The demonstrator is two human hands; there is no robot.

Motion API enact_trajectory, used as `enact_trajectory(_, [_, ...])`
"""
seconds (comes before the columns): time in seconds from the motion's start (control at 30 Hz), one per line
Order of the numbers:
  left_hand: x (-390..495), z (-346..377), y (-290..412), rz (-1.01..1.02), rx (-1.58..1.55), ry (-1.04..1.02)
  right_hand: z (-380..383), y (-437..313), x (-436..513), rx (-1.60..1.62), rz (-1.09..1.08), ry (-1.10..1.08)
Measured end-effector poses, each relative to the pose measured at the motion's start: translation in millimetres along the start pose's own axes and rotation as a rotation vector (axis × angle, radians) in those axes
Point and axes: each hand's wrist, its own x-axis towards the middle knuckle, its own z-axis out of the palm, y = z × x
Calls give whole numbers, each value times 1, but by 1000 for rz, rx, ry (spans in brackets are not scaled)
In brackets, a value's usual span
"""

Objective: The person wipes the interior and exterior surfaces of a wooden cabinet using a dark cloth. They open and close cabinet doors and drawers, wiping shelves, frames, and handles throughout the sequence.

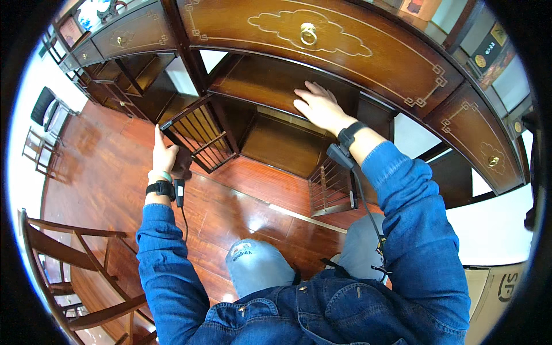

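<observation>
At the outer edge of a slatted wooden cabinet door, standing open, is my left hand; its forefinger points up by the door's top corner. Something dark and blurred lies against its curled fingers, and whether they grip it cannot be told. My right hand rests at or just over the front part of a dark wooden shelf, with its fingers apart and nothing held. Below that shelf an open compartment shows its bare wooden floor. A second slatted door stands open on the right.
Above the shelf runs a wide drawer front with a brass ring pull. A wooden armchair stands at lower left, a cardboard box at lower right. My knees are near the cabinet. A cable hangs from each wrist device.
</observation>
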Motion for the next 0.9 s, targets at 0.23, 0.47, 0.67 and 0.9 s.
enact_trajectory(0.23, [-19,5,-16,9,-153,51,-37,17,-106,144,-114,404])
enact_trajectory(0.47, [-80,16,17,17,-410,-353,-29,36,-197,228,276,-286])
enact_trajectory(0.67, [-100,54,43,108,-406,-589,4,4,-179,297,-28,-572])
enact_trajectory(0.9, [-110,69,58,27,-337,-478,51,-46,-105,326,-334,-262])
